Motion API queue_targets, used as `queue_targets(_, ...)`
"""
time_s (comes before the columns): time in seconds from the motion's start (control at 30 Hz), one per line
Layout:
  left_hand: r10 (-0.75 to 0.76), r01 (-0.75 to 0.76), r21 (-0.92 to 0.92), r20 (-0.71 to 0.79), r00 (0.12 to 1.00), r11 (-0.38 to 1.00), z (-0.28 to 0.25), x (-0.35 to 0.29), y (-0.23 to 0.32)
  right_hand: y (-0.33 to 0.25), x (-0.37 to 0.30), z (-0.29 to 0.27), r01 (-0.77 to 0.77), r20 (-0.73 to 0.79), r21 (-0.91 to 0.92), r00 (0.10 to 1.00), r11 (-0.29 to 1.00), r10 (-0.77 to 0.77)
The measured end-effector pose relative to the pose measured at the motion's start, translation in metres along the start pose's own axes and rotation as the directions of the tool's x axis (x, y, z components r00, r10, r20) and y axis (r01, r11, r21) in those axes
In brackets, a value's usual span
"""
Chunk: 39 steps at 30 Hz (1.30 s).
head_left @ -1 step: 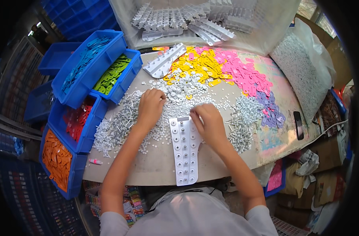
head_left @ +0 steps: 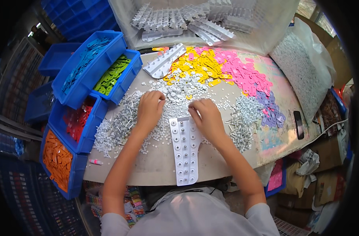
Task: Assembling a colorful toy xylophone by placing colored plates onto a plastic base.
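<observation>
My left hand (head_left: 151, 108) is over the heap of small grey and white pieces (head_left: 179, 104). Its fingers are curled together, and whatever they hold is too small or hidden to see. Thumb and fingers of my right hand (head_left: 206, 118) are drawn together above the far end of a white plastic strip (head_left: 184, 157). Nothing I can name shows in them. Along the strip run two rows of round white rings, with a line of small metal studs between them. The strip lies lengthwise toward me, its near end at the table edge.
Metal rivets (head_left: 242, 122) lie right of my right hand. Behind are yellow tags (head_left: 205, 65), pink tags (head_left: 246, 76) and another studded strip (head_left: 165, 61). Blue bins (head_left: 79, 147) line the left side; a phone (head_left: 298, 125) and a plastic sack (head_left: 301, 59) are on the right.
My right hand has shifted slightly away from me and to the left, off the strip's far corner. My left hand has moved a little toward me. The strip has stayed in place.
</observation>
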<state>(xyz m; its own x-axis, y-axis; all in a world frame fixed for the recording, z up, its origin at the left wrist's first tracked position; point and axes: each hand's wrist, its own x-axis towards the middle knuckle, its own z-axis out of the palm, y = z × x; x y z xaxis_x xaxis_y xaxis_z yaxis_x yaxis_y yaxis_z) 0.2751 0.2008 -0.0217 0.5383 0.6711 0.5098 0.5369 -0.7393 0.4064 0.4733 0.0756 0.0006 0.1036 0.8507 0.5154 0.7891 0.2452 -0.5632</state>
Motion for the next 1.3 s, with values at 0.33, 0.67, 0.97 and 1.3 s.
queue_targets(0.33, -0.182, 0.245, -0.425, 0.183, 0.966, 0.872, -0.053, -0.096, 0.068, 0.047, 0.042, 0.062, -0.082, 0.228, -0.151, 0.967, 0.985, 0.116)
queue_targets(0.67, -0.151, 0.323, -0.529, 0.342, 0.927, 0.785, -0.046, -0.119, 0.089, -0.004, 0.003, 0.001, -0.188, 0.155, 0.186, 0.975, 0.964, 0.16)
queue_targets(0.97, -0.156, 0.331, -0.521, 0.351, 0.923, 0.787, -0.037, -0.125, 0.09, -0.053, -0.087, -0.046, -0.271, 0.389, 0.174, 0.902, 0.947, 0.187)
queue_targets(1.3, -0.195, 0.305, -0.464, 0.27, 0.943, 0.832, -0.03, -0.135, 0.091, -0.05, -0.101, -0.033, -0.332, 0.35, 0.211, 0.904, 0.919, 0.247)
